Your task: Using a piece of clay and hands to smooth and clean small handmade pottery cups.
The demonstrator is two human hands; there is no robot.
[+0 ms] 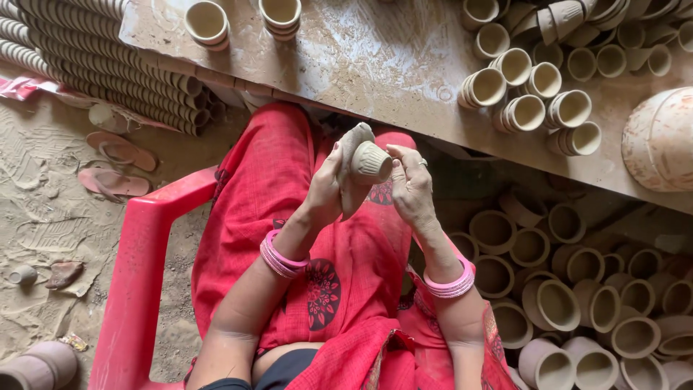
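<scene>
Setting: sandy floor, with a dusty workbench [361, 58] across twelve o'clock and a red plastic chair [144, 253] under the seated person.
Left hand [328, 188]: closed around a grey cloth [354, 148], pressing it against the cup.
Right hand [410, 184]: fingers curled, gripping the small clay cup [370, 162] from its three o'clock side.
Cup: between both hands, above the red lap, base facing the camera.
Four o'clock: heaped clay cups [577, 303] on the ground.
Eleven o'clock: long stacked cup rows [86, 58].
Nine o'clock: pink sandals [115, 166].
</scene>
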